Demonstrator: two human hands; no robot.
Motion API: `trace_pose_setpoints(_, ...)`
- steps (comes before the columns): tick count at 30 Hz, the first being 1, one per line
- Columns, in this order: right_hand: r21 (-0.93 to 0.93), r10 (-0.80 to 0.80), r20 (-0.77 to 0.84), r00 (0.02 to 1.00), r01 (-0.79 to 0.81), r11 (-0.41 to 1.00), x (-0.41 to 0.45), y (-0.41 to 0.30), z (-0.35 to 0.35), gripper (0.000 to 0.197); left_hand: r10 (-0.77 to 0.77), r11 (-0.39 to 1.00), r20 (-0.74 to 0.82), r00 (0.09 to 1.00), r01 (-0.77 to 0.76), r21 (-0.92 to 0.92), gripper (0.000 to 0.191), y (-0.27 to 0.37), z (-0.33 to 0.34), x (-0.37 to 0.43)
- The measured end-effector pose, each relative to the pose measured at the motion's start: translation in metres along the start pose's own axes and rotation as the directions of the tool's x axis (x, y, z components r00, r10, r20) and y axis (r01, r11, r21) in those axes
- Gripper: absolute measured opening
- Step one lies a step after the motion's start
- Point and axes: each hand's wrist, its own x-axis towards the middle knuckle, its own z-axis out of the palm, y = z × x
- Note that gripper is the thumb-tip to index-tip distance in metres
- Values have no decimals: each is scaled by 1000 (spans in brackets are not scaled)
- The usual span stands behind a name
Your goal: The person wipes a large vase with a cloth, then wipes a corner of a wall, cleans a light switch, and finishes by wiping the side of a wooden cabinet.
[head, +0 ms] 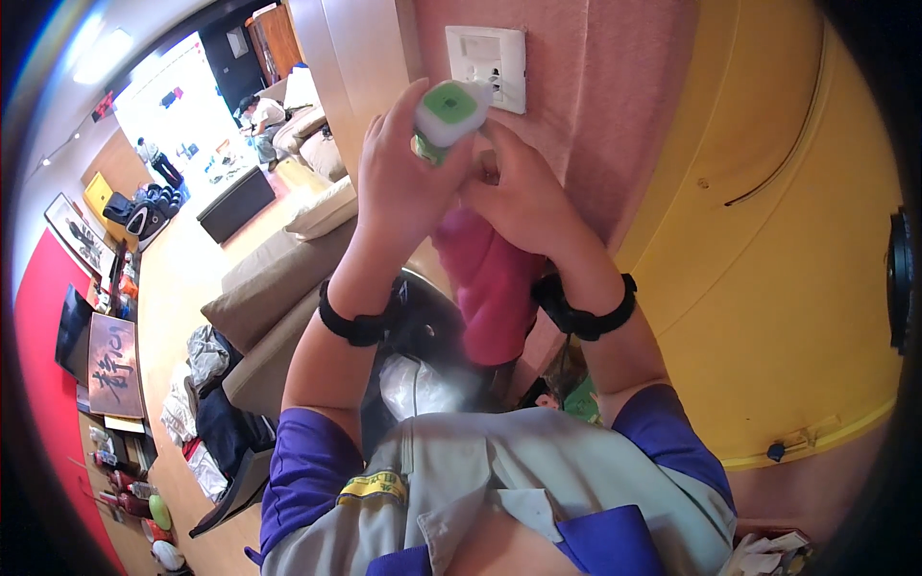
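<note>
Raised before a wall socket (490, 68), my left hand (407, 165) is wrapped around a white plastic bottle (452, 111) with a green end facing me. The bottle's far end points toward the socket, and a white tip shows beside the outlet holes. My right hand (515, 183) has its fingers curled, with a fingertip close to the bottle's right side. A pink cloth (493, 295) hangs below, its top running up under my right hand; the exact grip is hidden. Black bands circle both wrists.
A beige sofa (288, 288) stands to the left, beside a chair piled with clothes (223, 396). A yellow panel (778, 252) fills the right side. Below lies a white plastic bag (418, 385) on something dark. Two people are far off in the room.
</note>
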Motion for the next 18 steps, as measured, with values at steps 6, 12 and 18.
trace_pose_setpoints(6, -67, 8, -3, 1000, -8, 998, 2, -12, 0, 47, 37, 992, 73, 997, -27, -127, 48, 2, -10, 16)
trace_pose_setpoints(12, -184, 24, -76, 997, -38, 982, 4, -9, -13, 45, 7, 990, 94, 996, 6, -144, 48, 4, -6, 18)
trace_pose_setpoints(18, -555, -117, -163, 980, 7, 832, 4, -28, -5, 46, 48, 998, 134, 990, -53, 29, 47, 14, -17, 26)
